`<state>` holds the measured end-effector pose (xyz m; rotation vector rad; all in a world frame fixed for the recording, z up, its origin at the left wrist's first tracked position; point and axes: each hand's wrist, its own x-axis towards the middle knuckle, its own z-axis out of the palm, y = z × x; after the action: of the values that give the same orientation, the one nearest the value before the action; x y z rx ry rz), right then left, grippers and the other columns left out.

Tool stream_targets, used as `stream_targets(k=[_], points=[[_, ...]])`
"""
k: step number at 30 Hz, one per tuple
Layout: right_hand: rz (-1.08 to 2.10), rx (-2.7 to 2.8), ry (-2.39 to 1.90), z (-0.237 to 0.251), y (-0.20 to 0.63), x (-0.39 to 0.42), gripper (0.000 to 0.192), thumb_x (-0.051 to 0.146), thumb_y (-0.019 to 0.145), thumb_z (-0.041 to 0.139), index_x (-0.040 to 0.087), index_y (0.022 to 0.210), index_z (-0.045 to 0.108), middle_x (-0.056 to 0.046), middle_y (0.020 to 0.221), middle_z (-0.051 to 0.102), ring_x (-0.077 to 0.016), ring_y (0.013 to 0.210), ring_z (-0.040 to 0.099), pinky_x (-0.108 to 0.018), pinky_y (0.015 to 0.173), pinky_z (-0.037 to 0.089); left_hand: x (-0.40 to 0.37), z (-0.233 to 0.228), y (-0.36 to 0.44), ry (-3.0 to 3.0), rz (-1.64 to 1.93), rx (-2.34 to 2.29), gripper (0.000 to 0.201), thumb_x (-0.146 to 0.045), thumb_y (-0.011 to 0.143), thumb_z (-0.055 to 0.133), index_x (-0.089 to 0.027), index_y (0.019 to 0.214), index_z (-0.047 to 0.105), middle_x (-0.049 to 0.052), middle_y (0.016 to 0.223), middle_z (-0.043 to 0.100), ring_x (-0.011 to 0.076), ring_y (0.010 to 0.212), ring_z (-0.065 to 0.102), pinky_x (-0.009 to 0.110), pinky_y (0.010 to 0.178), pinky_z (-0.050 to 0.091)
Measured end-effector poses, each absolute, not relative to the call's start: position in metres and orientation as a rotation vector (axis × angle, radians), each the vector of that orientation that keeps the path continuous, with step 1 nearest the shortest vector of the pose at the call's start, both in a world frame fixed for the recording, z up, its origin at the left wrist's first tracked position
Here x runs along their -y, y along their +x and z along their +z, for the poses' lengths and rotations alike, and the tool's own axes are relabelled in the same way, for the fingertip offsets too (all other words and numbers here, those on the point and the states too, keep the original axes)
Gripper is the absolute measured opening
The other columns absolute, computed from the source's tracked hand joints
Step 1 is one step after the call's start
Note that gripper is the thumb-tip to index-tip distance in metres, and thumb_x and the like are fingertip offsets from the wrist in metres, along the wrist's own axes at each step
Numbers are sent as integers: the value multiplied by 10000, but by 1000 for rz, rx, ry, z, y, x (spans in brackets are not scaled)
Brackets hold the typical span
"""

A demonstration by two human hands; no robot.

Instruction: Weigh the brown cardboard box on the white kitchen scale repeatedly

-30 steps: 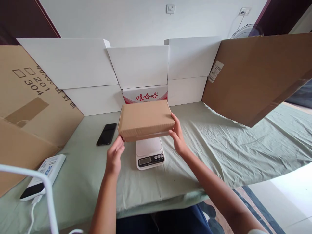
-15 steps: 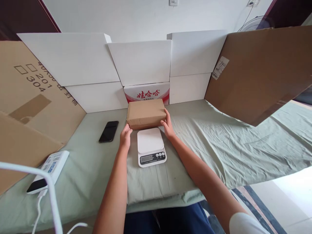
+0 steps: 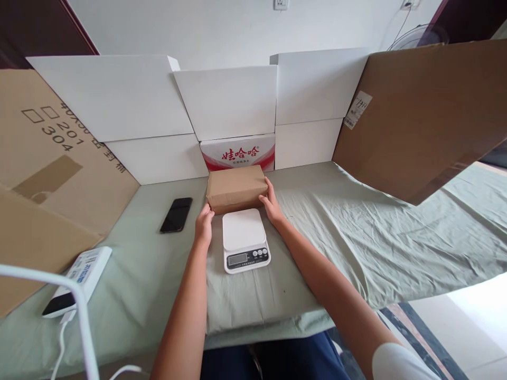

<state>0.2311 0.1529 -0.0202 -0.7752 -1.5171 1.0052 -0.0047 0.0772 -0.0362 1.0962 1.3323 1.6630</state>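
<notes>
Left hand [image 3: 204, 222] at the near left corner of the box [image 3: 236, 187], fingers curled against its side; right hand [image 3: 271, 201] spread along the right end, thumb toward the near edge. Gripped between the two palms, so neither hand empty, neither closed to a fist. Box down on the cloth [image 3: 356, 237], or all but down: underside not visible. Placed just behind the scale [image 3: 244, 239], apart from its platform, probably to leave the platform bare and the display readable. Backed close against the red-printed carton [image 3: 238, 153], long side toward the body, likely why one hand took each end. Scale square to the near edge, display and buttons facing the body for easy reading. Phone [image 3: 176, 215] flat to the left, well apart from the box, screen dark. White device [image 3: 77, 279] with a cable at the near left edge. White boards [image 3: 119, 100] and brown cardboard [image 3: 428, 116] stood upright round the back and sides, seemingly as a screen closing in the work area.
</notes>
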Motion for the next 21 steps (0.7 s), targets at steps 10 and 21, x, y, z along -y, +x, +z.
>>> stream_targets(k=[10, 21], points=[[1100, 1375, -834, -32, 241, -154, 975, 631, 872, 556, 350, 1624, 4, -34, 1737, 91, -312, 1594, 199, -596, 1269, 190, -81, -38, -30, 935, 1743, -1384, 763, -262, 746, 533, -126, 1495, 503, 118, 1612, 415, 251, 1513, 356, 378, 1220, 301], [1140, 1445, -748, -36, 235, -152, 906, 553, 862, 570, 321, 1627, 144, 3, 1719, 200, -285, 1587, 226, -547, 1290, 197, -80, -35, -18, 979, 1654, -1362, 710, -261, 760, 546, -160, 1462, 555, 98, 1552, 508, 263, 1511, 357, 422, 1234, 272]])
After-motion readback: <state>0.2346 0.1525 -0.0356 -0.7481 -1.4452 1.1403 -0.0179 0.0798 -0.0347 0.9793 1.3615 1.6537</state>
